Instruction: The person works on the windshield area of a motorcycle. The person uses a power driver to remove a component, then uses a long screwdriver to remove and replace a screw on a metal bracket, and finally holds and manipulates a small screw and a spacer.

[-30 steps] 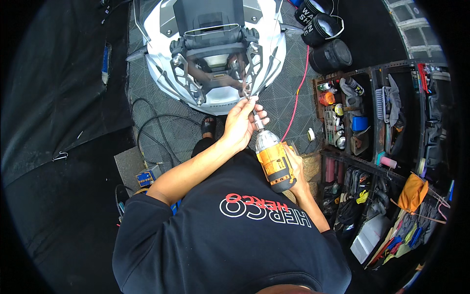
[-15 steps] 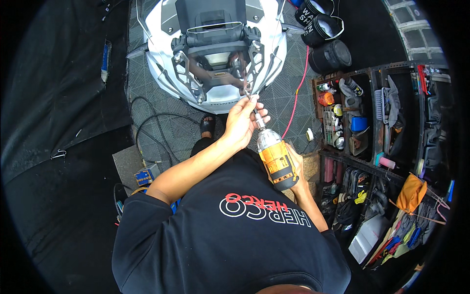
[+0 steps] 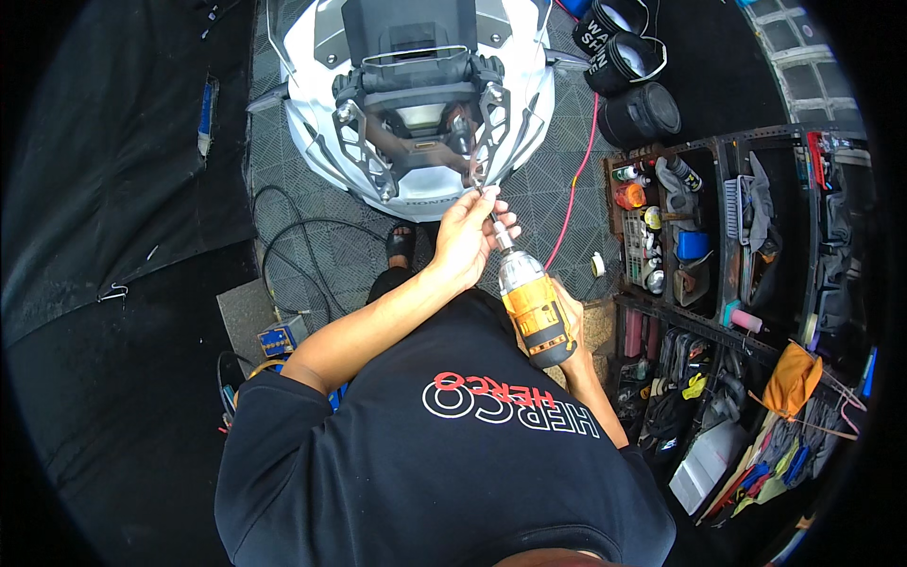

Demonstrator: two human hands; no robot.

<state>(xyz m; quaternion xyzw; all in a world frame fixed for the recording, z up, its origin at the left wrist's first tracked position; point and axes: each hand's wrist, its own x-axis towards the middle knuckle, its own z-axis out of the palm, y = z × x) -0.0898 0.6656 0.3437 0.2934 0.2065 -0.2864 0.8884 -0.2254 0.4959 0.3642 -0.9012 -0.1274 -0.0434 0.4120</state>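
My right hand (image 3: pixel 573 319) is wrapped round the grip of a yellow and black impact driver (image 3: pixel 535 317), mostly behind its body. The tool's silver nose and long bit (image 3: pixel 496 225) point up and left toward a motorcycle (image 3: pixel 316 142) with white front bodywork. My left hand (image 3: pixel 461 238) is closed, thumb and fingers pinching round the bit near its tip; any screw there is hidden by the fingers. Just beyond the fingertips is the lower right end of a black slotted bracket (image 3: pixel 489 132) that flanks the clear windscreen (image 3: pixel 416 142). A matching bracket (image 3: pixel 364 146) stands on the left.
To the right, a dark metal shelf rack (image 3: pixel 718 227) holds bottles, brushes, cloths and tools. Black buckets (image 3: pixel 642 111) stand at the upper right. A pink hose (image 3: pixel 576 184) and a black cable (image 3: pixel 302 222) lie on the grey tiled floor. A blue box (image 3: pixel 282 338) sits by my left elbow.
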